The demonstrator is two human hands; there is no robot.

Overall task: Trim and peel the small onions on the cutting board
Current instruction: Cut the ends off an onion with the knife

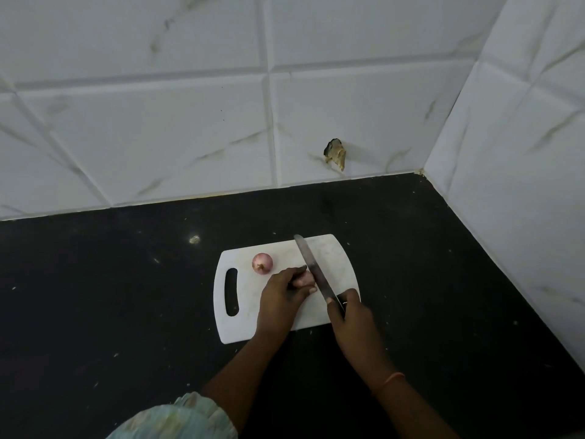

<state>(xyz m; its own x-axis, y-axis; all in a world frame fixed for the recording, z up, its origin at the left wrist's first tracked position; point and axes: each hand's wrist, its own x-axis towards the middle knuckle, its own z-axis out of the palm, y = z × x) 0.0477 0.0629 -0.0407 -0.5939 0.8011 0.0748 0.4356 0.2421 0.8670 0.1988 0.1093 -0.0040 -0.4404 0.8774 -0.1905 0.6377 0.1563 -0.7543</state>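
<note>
Board: white cutting board (pixel 329 258) on the dark table (pixel 126 296).
Left grip: my left hand (pixel 280 296) pins one onion (pixel 305 279) mid-board.
Right grip: my right hand (pixel 349 308) wraps the knife (pixel 311 270), blade against that onion's end.
Spare: second onion (pixel 262 263) sits toward the board's handle slot.
Tip: I'd tuck fingertips back and slice thin.

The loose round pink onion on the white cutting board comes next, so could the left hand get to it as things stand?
Probably yes: the round pink onion lies uncovered beside the left hand, though that hand must first release the onion it holds.
</note>
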